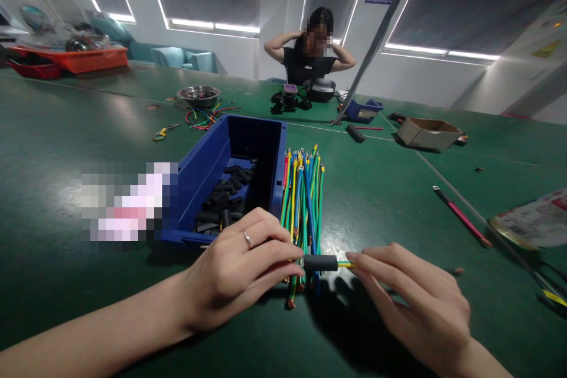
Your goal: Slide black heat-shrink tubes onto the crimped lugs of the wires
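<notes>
My left hand (248,266) pinches the left end of a black sleeve (321,263), held level above the bench. A green-yellow wire (344,264) comes out of the sleeve's right end, and the fingertips of my right hand (407,292) are closed on it. Beneath and behind the sleeve lies a bundle of green, yellow, blue and red wires (305,201) with metal lugs at the far ends. Left of the bundle stands a blue bin (190,174) with several black sleeves (225,192) inside. My left hand partly hides the bin's near right corner.
Across the green table (376,189) sits a person (310,59) with raised arms. Farther back are a metal bowl (198,94), loose wires, a small blue bin (361,111) and a cardboard box (429,133). A red cable (463,215) and a plastic bag (535,221) lie right.
</notes>
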The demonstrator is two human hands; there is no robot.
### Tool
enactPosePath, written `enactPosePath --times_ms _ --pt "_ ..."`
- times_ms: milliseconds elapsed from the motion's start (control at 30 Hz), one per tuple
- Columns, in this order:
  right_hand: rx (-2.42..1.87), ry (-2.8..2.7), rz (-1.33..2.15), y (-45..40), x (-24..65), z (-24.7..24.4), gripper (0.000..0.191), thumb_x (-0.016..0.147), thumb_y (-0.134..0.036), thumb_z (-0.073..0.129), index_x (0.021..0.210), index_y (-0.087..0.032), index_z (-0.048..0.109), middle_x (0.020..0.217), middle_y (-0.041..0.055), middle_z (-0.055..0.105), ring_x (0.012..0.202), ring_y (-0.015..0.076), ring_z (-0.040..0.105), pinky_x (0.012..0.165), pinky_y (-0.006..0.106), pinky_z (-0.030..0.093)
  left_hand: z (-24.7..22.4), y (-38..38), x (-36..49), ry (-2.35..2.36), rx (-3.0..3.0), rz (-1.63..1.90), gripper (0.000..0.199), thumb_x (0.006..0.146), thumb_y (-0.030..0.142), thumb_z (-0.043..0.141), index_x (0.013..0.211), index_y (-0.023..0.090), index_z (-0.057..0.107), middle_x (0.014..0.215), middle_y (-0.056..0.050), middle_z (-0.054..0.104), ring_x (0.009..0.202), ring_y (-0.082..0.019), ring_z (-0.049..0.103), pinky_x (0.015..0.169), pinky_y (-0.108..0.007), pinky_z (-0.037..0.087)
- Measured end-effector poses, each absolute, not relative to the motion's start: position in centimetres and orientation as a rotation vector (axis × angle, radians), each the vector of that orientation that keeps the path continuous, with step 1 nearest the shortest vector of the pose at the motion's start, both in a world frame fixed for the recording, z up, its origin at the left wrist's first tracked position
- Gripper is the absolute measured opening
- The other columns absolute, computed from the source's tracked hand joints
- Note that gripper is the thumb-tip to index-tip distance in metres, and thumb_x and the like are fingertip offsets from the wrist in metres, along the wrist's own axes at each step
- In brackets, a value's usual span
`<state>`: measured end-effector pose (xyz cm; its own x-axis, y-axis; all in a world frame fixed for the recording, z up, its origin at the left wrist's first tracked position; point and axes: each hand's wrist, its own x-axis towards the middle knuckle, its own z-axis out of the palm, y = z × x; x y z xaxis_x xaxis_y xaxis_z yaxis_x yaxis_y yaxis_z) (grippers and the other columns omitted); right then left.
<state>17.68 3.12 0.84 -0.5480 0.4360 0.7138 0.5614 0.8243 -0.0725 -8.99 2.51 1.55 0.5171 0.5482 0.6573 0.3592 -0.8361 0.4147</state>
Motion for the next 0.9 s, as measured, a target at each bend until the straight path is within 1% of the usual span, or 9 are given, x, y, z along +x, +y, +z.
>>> enactPosePath --times_ms 167,300,467,533,667,833,900 --pt "-0.725 -2.225 -0.192 2.88 17.65 0.92 0.026 0.08 -0.001 0.061 0.102 -0.015 0.065 0.079 0.0038 0.066 0.065 0.0093 0.059 0.057 0.022 0.048 1.53 2.57 -8.9 0.77 2.526 1.235 0.021 0.087 0.007 0.065 0.107 0.012 0.063 0.094 -0.006 0.063 0.088 -0.016 0.055 0.079 -0.03 0.049" --pt "-0.731 -2.243 -0.19 2.89 17.78 1.02 0.025 0.082 -0.002 0.06 0.102 -0.014 0.066 0.081 0.0048 0.065 0.067 0.0097 0.058 0.058 0.022 0.047 1.58 2.6 -8.78 0.77 2.531 1.258 0.023 0.088 0.002 0.06 0.108 0.012 0.063 0.093 -0.007 0.064 0.087 -0.017 0.056 0.077 -0.03 0.05" --pt "-0.755 -2.228 -0.229 2.92 17.93 0.89 0.029 0.079 0.001 0.062 0.103 -0.015 0.066 0.082 0.0041 0.064 0.069 0.0098 0.057 0.061 0.023 0.046 1.78 2.62 -8.79 0.747 2.538 1.272 0.023 0.086 -0.001 0.058 0.105 0.009 0.063 0.094 -0.009 0.065 0.089 -0.018 0.056 0.079 -0.031 0.05" --pt "-0.764 -2.22 -0.251 3.0 17.92 0.8 0.029 0.078 0.001 0.063 0.102 -0.015 0.066 0.083 0.0043 0.064 0.07 0.0099 0.057 0.062 0.023 0.046 1.78 2.68 -8.73 0.741 2.538 1.267 0.02 0.086 -0.001 0.059 0.103 0.009 0.064 0.093 -0.009 0.066 0.088 -0.018 0.056 0.078 -0.032 0.05" --pt "-0.76 -2.22 -0.292 3.06 17.94 0.62 0.029 0.078 0.0 0.064 0.103 -0.015 0.066 0.084 0.0042 0.062 0.07 0.0091 0.055 0.061 0.022 0.045 1.7 2.77 -8.53 0.739 2.499 1.29 0.016 0.085 0.005 0.066 0.1 0.011 0.063 0.09 -0.006 0.068 0.084 -0.016 0.057 0.077 -0.031 0.05" --pt "-0.72 -2.252 -0.253 2.92 17.91 0.59 0.03 0.079 0.003 0.061 0.104 -0.013 0.065 0.083 0.0053 0.062 0.069 0.009 0.054 0.058 0.021 0.044 1.69 2.51 -8.55 0.788 2.478 1.303 0.021 0.083 0.01 0.071 0.102 0.012 0.061 0.089 -0.005 0.068 0.084 -0.016 0.058 0.078 -0.03 0.049" --pt "-0.726 -2.24 -0.261 2.89 17.84 0.62 0.031 0.078 0.003 0.062 0.104 -0.013 0.065 0.084 0.0054 0.062 0.069 0.0091 0.054 0.059 0.022 0.044 1.77 2.41 -8.6 0.814 2.482 1.3 0.025 0.084 0.012 0.072 0.106 0.011 0.06 0.09 -0.005 0.068 0.085 -0.016 0.058 0.077 -0.029 0.049"
